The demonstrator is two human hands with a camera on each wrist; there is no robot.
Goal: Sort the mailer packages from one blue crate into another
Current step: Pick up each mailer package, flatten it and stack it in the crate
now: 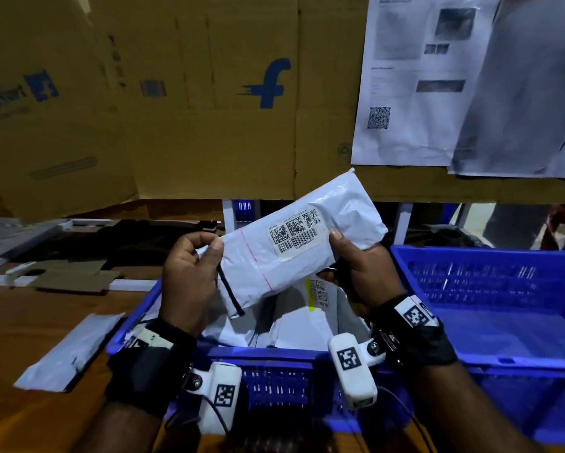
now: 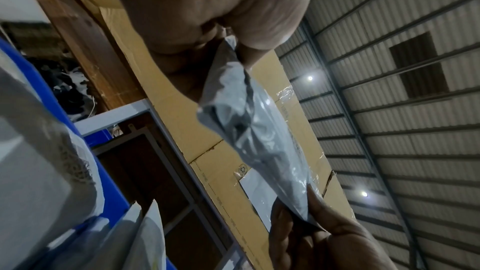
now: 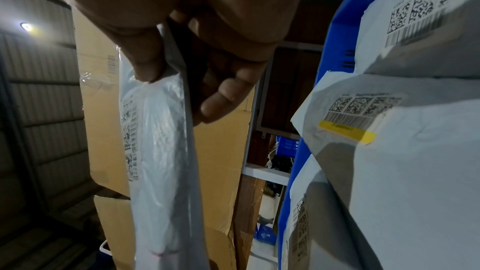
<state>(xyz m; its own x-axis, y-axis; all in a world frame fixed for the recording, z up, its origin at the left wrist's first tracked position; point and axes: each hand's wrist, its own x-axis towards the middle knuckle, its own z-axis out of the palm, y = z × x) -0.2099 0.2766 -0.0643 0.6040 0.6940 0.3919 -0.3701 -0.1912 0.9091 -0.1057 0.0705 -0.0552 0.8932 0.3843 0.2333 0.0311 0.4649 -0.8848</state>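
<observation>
Both hands pinch the mailer (image 1: 302, 243), left hand (image 1: 189, 273) and right hand (image 1: 361, 273) at opposite ends, label up for reading, above the near crate (image 1: 274, 377); empty right crate (image 1: 490, 325) is the likely drop.

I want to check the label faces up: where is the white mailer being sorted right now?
In the head view the white mailer is centre frame, label up, held by the left hand and right hand above the full blue crate.

A blue "f" logo (image 1: 269, 83) marks the cardboard box (image 1: 209, 125); the mailer's barcode label (image 1: 295, 232) is unreadable.
</observation>
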